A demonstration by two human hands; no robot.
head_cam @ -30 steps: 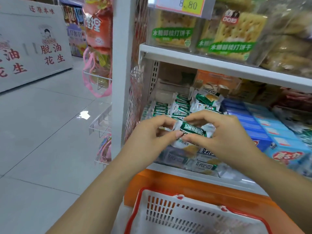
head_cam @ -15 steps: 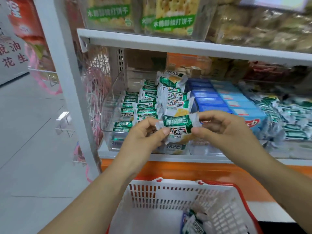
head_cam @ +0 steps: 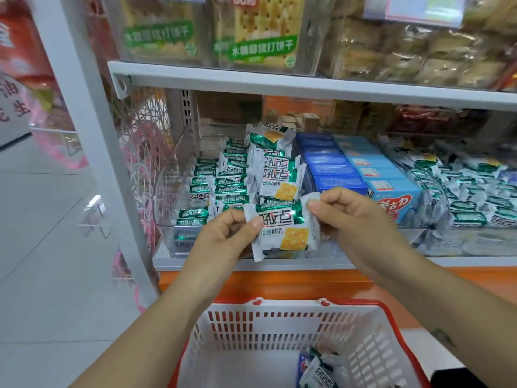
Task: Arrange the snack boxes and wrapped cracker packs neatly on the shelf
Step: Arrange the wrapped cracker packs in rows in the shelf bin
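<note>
Cracker pack (head_cam: 282,228) held label-up just in front of the shelf (head_cam: 251,263), above its front edge. Left hand (head_cam: 226,236): fingers (head_cam: 256,222) pinch the pack's left crimp. Right hand (head_cam: 355,217): thumb and forefinger pinch its upper right corner. Stacked green packs (head_cam: 223,180) on the shelf, left section; blue boxes (head_cam: 335,169) on the shelf, mid-section. Basket (head_cam: 279,326) below the shelf, perhaps two packs inside, partly cropped

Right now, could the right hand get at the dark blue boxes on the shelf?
Probably yes: the dark blue boxes sit just behind the right hand with nothing between, but it pinches the cracker pack and must let go first.
</note>
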